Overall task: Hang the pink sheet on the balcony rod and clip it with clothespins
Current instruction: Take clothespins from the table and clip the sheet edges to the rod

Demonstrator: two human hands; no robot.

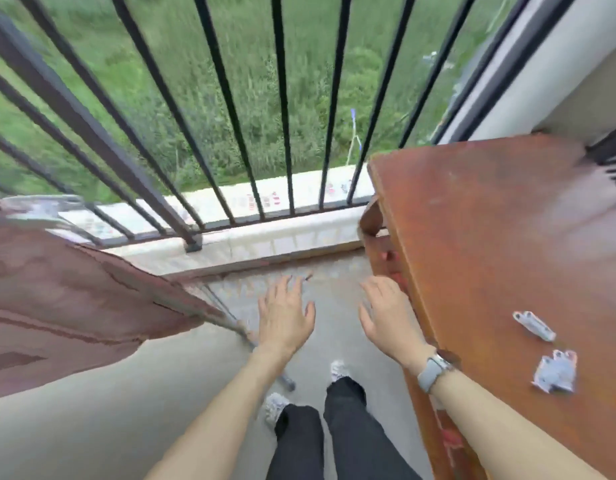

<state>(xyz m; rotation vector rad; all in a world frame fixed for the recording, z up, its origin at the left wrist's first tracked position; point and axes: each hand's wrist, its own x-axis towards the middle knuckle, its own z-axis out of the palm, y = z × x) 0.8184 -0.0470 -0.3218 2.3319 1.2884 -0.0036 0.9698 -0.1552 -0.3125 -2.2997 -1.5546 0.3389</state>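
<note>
The pink sheet point(57, 299) hangs draped at the left of the head view, over a thin metal rod point(226, 317) that runs down toward my feet. My left hand point(285, 313) hovers just right of the rod with its fingers spread and holds nothing. Beside the edge of the brown table, my right hand point(389, 313) is held out, fingers relaxed and empty. On the table lie grey clothespins: a single one point(534, 326) and a small cluster point(556, 371), both right of my right wrist.
The brown wooden table point(490, 237) fills the right side. Black balcony railing bars point(282, 109) stand ahead above a tiled ledge point(285, 199), with green grass far below. Grey concrete floor point(126, 393) lies underfoot around my shoes.
</note>
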